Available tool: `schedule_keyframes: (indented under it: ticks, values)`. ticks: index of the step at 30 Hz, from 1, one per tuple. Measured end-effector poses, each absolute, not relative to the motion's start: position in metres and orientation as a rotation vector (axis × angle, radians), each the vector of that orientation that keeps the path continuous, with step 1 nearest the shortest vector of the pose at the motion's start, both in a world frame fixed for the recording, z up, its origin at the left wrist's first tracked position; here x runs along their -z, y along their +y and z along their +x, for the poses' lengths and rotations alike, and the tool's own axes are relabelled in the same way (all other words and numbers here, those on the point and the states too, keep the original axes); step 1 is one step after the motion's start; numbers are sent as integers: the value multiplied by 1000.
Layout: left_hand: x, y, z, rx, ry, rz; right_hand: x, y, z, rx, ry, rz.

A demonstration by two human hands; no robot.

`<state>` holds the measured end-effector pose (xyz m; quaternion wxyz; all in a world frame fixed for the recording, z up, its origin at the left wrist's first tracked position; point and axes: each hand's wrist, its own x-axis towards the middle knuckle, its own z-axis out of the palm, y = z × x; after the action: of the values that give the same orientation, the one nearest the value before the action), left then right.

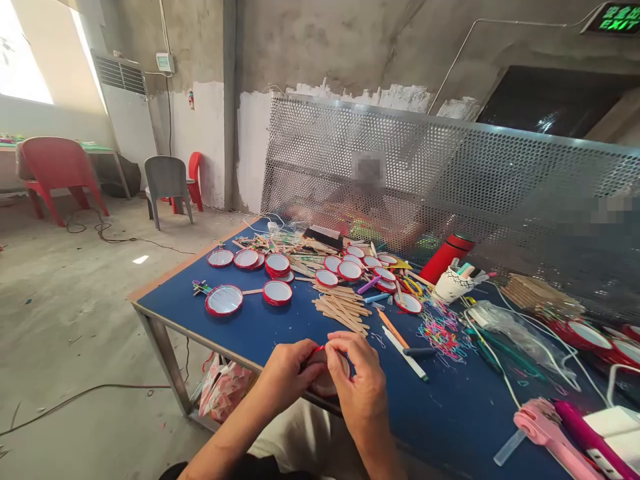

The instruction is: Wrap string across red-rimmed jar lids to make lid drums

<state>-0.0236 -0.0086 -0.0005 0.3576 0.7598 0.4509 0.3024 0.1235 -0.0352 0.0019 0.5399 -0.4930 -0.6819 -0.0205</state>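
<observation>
My left hand [287, 377] and my right hand [357, 380] grip a round disc with a red rim [325, 383] at the near edge of the blue table [280, 333], their fingers covering much of it. Several similar red-rimmed discs with pale, shiny faces [224, 300] lie farther off, next to a heap of wooden craft sticks [340, 307]. Closest to my right hand are a white marker [405, 353] and an orange pencil [393, 328]. Loose coloured rubber bands [443, 340] lie to the right.
A perforated metal screen [430, 173] stands along the table's far side, with a blurred person behind it. A red flask [447, 259], a pen-filled cup [453, 283] and a pink glue gun [550, 427] stand on the table. A patterned bag [225, 390] sits below its near edge.
</observation>
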Motion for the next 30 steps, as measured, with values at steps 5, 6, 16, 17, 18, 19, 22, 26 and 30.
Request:
schedule_keyframes:
  ticks: [5,6,16,17,18,19,22,26,30]
  values:
    - [-2,-9,-25,-785,1132,1911,3,-40,140,-140,-1446,-1206]
    - [-3,-9,-26,-783,1133,1899,5,-42,143,-176,-1429,-1228]
    - [-3,-19,-35,-924,907,1825,16,-51,131,-513,-1479,-1313]
    - [-3,-20,-36,-939,868,1824,16,-51,129,-515,-1472,-1310]
    - [-2,-21,-37,-958,851,1812,16,-51,128,-509,-1460,-1315]
    - [-2,-21,-38,-975,854,1790,16,-51,127,-497,-1446,-1325]
    - [-1,-21,-38,-990,894,1719,16,-52,123,-471,-1406,-1342]
    - [1,-19,-40,-968,852,1699,17,-53,120,-483,-1378,-1324]
    - [5,-15,-43,-974,798,1698,21,-52,118,-451,-1357,-1325]
